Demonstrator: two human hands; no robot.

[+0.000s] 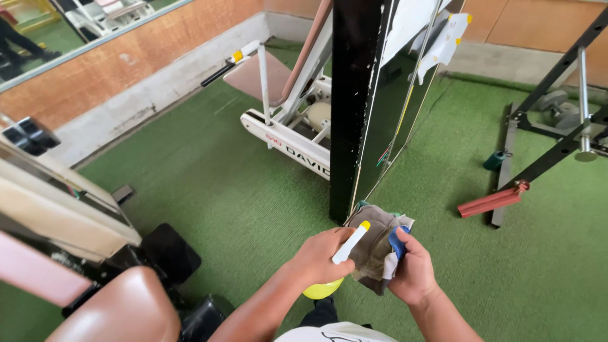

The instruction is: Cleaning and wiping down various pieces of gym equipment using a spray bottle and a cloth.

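My left hand (320, 255) grips a spray bottle (349, 244) with a white trigger head and yellow nozzle tip; its yellow-green body (322, 290) shows below the hand. The nozzle points at a bunched grey-brown cloth (375, 244) with blue and white patches, which my right hand (413, 269) holds from the right side. Both hands are close together at the lower middle of the view, over green carpet.
A tall black pillar (351, 107) with a mirrored panel stands just beyond the hands. A white exercise machine (285, 126) with a pink pad lies behind it. Pink padded seats (120, 310) are at lower left, a black rack frame (551, 139) at right.
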